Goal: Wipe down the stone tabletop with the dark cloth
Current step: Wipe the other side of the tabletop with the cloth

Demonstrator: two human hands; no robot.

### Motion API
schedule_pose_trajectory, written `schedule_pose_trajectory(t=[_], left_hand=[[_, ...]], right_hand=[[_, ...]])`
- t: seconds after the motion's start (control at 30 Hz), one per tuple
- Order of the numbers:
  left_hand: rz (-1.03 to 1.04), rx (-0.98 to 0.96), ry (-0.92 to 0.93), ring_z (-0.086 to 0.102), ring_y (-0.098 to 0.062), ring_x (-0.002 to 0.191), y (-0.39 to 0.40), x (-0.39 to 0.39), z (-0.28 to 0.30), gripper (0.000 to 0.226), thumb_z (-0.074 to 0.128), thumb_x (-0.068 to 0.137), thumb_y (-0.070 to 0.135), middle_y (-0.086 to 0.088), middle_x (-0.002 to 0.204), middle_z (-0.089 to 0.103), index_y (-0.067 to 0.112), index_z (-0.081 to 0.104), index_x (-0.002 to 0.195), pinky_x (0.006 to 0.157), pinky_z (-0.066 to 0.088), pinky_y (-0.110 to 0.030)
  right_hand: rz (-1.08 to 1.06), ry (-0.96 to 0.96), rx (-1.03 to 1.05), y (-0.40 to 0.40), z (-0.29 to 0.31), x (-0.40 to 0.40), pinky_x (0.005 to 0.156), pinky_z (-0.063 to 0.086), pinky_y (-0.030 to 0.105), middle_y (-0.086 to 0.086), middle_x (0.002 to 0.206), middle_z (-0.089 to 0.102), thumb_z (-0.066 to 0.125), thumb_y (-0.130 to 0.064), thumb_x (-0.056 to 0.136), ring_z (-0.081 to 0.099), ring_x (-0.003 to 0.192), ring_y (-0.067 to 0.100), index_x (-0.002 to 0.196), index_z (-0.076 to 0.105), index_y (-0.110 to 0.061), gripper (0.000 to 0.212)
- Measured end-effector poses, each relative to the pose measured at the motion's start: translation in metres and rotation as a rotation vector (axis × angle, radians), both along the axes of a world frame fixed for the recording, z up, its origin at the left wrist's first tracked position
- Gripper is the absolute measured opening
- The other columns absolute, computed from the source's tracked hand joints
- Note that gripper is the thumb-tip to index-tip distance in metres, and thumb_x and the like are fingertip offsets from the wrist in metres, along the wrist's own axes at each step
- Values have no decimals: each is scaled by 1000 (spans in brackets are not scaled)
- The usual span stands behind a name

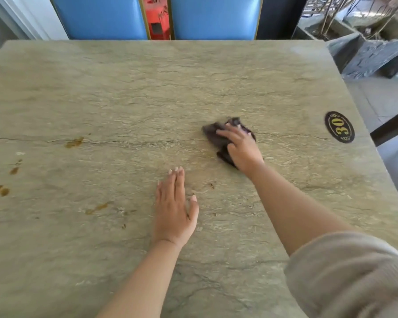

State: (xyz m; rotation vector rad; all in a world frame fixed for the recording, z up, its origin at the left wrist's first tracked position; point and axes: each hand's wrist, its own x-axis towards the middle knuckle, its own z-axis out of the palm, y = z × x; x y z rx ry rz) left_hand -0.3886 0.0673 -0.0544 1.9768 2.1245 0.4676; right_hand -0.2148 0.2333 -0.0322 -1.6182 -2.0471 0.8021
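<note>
Cloth on stone, and that dark cloth (pixel 225 138) sits bunched right of the tabletop's middle, nearer the right edge than the left, flat against the stone tabletop (pixel 147 88). The right hand (pixel 241 148) is on top of it, palm down, fingers spread and only lightly curled over the fabric, pressing rather than pinching, so it has the cloth pinned under it and not gripped in a fist. Left hand (pixel 174 210) lies flat and open near the front centre, fingers together, holding nothing, just bracing on the stone. Now the worry: the brown stains (pixel 74 142) are all over on the left side, towards the left edge and the front-left part, well apart from where the cloth is working, so a pass that stays on the right half would leave them. With such a loose, flat hold the cloth could also slide out or bunch up under the palm on a hard push, and a bunched wad may smear the marks instead of lifting them. Out by the right edge, the oval number plate (pixel 339 126) reading 30 lies flat on the tabletop, near the cloth's path. Beyond the far edge stand two blue chair backs (pixel 216 17).
</note>
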Motion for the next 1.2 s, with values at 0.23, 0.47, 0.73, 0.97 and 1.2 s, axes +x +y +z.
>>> schedule_pose_trajectory(t=[0.23, 0.47, 0.73, 0.97, 1.2], left_hand=[[7, 8, -31, 8, -18, 150, 0, 1, 3, 69, 20, 93, 40, -6, 163, 10, 10, 11, 154, 122, 10, -45], [0, 35, -77, 0, -16, 150, -2, -1, 4, 68, 22, 96, 39, -2, 164, -1, 13, 2, 155, 122, 10, -45], [-26, 8, -13, 8, -25, 150, 0, -3, 2, 69, 19, 94, 42, -9, 161, 17, 14, 5, 155, 122, 6, -43], [3, 67, -317, 21, -29, 146, 1, -7, 7, 72, 26, 88, 37, -14, 155, 29, 9, 17, 153, 120, 15, -46], [-55, -3, -667, 33, -14, 135, -2, -66, 42, 57, 29, 91, 29, -7, 144, 38, 11, 35, 145, 106, 18, -8]], right_hand=[[108, -104, -51, 24, 2, -73, 119, -5, 38, -13, 159, 21, 37, -16, 92, 4, 148, 12, 142, 42, -38, 54], [362, 157, -172, -9, 9, -42, 111, 1, 11, -14, 136, 56, 38, 7, 86, 30, 137, -1, 104, 76, -22, 50], [-212, -12, -35, -47, -3, 13, 119, -1, 27, -12, 155, 32, 40, -7, 90, 12, 147, 8, 130, 57, -35, 52], [-62, 247, -255, -138, 10, -48, 114, 15, 17, -18, 137, 54, 40, 0, 85, 31, 136, -4, 108, 73, -31, 50], [-636, 720, -337, -131, 57, -57, 86, 52, 32, 2, 109, 71, 33, -1, 79, 62, 101, 23, 95, 77, -24, 52]])
